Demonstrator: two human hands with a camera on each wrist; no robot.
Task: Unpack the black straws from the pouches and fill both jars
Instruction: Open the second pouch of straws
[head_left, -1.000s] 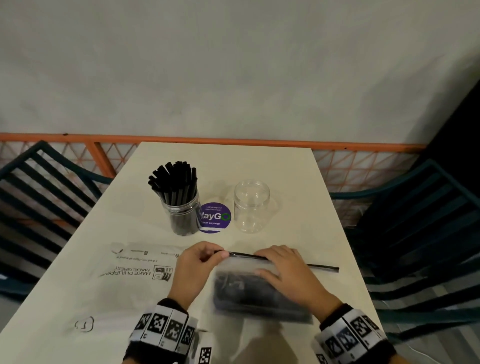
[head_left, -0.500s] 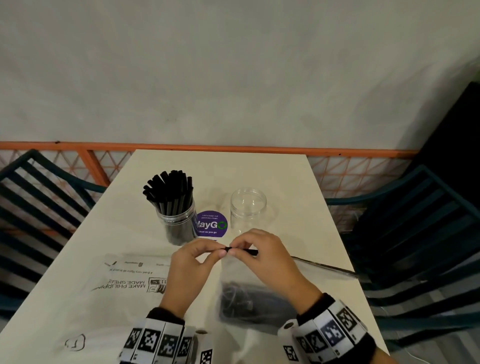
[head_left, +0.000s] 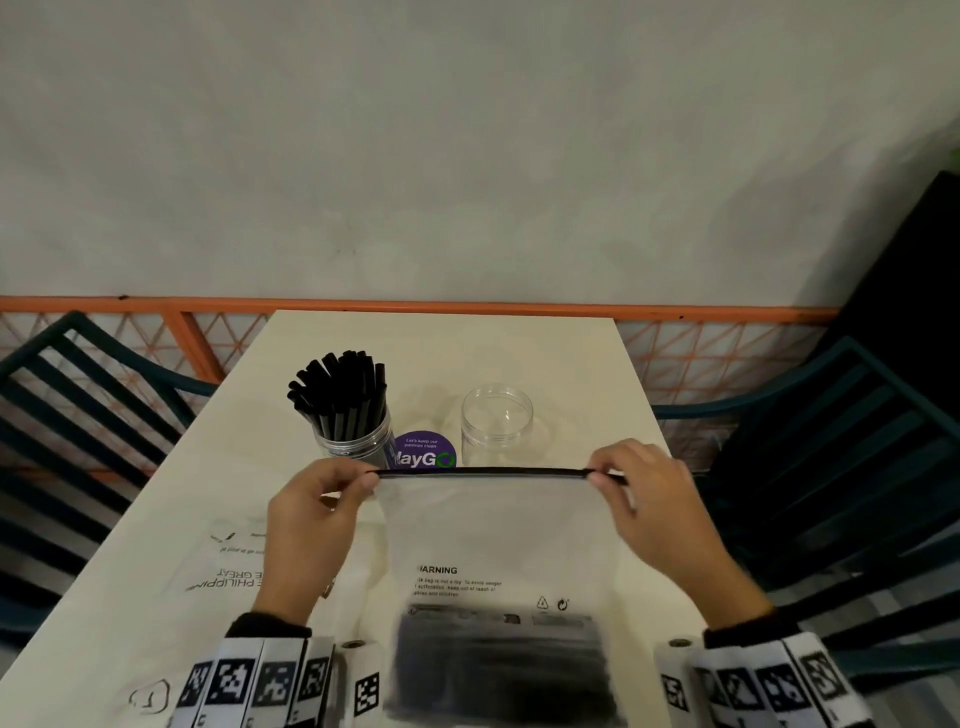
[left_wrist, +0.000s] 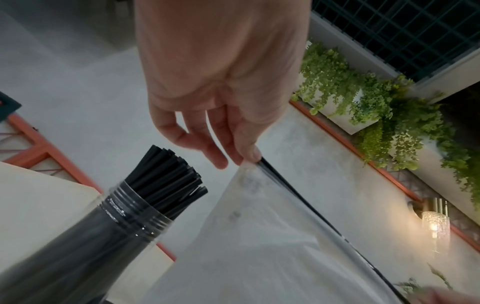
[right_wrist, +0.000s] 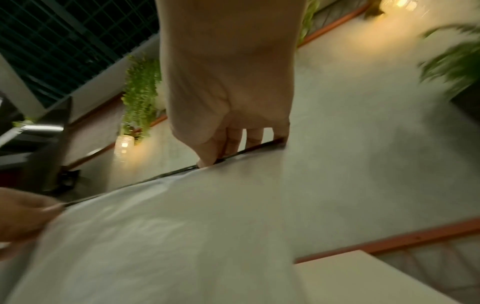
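With your left hand (head_left: 311, 525) and right hand (head_left: 654, 499) each pinching an end of the pouch (head_left: 498, 540) zip (head_left: 480, 472), keep it taut, part the lips evenly, and tip the straws (head_left: 501, 670) toward the right jar (head_left: 497, 423).

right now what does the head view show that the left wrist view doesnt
Only the head view shows the empty jar, the purple sticker, the straws at the pouch's bottom, the WARNING print, a flat pouch on the table, and the whole right hand.

Only the left wrist view shows the plants and a wall lamp.

Both show the full jar, the left hand pinching the pouch at its black zip, and the orange rail.
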